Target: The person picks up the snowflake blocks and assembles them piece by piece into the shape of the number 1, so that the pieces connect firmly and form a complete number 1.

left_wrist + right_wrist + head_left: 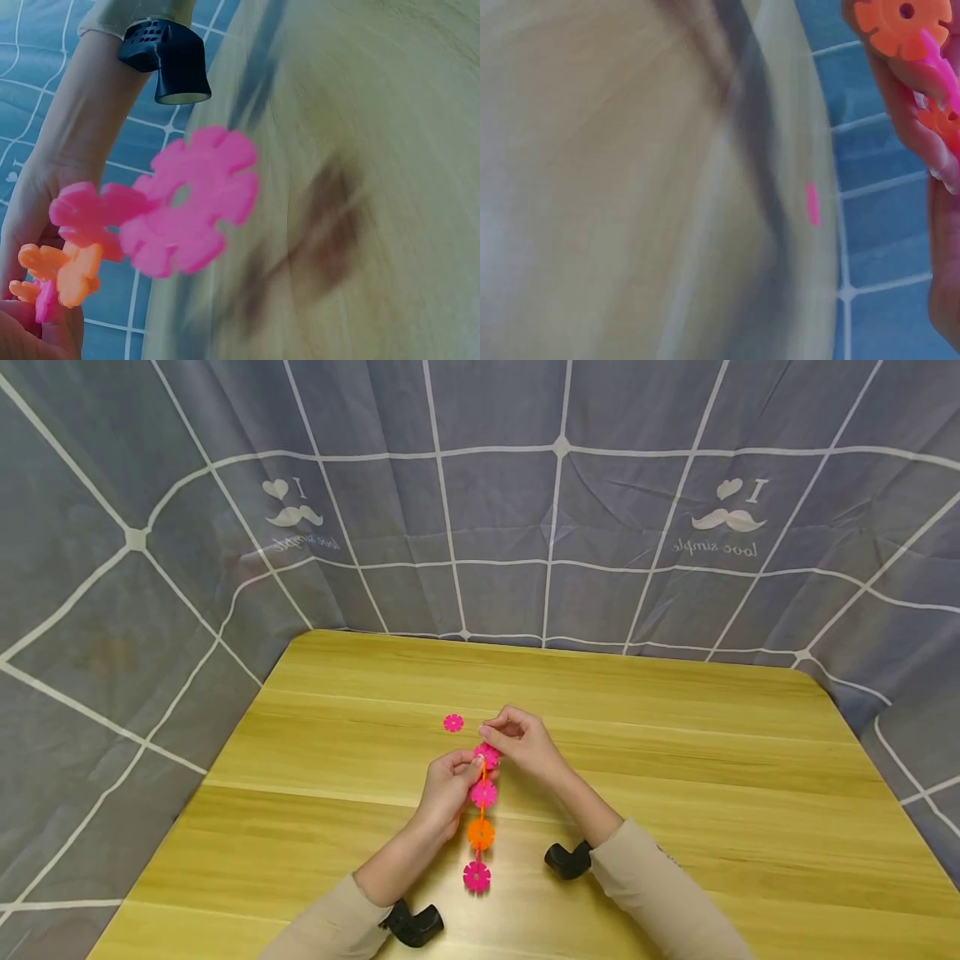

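Observation:
A chain of interlocked, notched flower-shaped discs, pink and orange, runs down the middle of the head view. My left hand (444,792) grips the chain near its upper end, thumb over a pink disc (489,755). At that disc's top edge my right hand (529,748) pinches with thumb and forefinger; the fingers partly hide the contact. Below hang another pink disc (483,793), an orange disc (481,834) and a pink end disc (476,877). The pink end disc (217,196) looms large in the left wrist view. An orange disc (904,28) shows in the right wrist view.
One loose pink disc (453,722) lies on the wooden table (675,760), just beyond the hands. A grey curtain (495,510) with white lines encloses the table's back and sides. Black wrist devices (567,860) are worn on both arms.

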`<state>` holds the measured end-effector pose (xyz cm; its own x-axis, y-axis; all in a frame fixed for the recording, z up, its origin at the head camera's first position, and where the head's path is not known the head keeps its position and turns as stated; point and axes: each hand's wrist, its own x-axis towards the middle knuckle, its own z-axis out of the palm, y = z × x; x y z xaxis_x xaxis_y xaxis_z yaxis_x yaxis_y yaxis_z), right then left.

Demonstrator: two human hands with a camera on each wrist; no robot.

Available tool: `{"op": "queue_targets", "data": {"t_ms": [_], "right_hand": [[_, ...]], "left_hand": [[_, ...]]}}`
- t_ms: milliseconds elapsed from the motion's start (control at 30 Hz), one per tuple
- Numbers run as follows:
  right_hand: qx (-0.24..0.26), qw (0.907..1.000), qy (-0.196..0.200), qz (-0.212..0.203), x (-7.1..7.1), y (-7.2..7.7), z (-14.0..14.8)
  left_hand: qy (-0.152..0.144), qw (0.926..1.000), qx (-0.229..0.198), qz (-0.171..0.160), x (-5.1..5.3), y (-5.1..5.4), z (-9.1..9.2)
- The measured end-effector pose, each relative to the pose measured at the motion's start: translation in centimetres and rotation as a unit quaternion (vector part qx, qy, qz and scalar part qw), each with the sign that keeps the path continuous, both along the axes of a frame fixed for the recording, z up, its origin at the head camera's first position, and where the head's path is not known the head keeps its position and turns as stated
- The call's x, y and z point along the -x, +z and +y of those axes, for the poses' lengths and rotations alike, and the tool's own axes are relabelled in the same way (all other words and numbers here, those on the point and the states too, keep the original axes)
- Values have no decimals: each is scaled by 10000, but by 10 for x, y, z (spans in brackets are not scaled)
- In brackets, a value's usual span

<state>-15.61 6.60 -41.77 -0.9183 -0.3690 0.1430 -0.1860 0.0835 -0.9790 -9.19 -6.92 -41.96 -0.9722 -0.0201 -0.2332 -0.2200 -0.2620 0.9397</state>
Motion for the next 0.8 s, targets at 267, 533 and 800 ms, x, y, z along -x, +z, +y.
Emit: {"op": "queue_targets", "data": {"t_ms": [267,533,800], "right_hand": [[181,9996,55,-221,-2,-4,1],[580,9950,609,-540,6,-2,11],[749,9865,1128,-916,10,0,15]], "left_hand": [[43,10000,66,28,0,-1,0],[-443,9989,-1,132,5,1,-3],[-802,9961,-356,125,8,6,-4]]}}
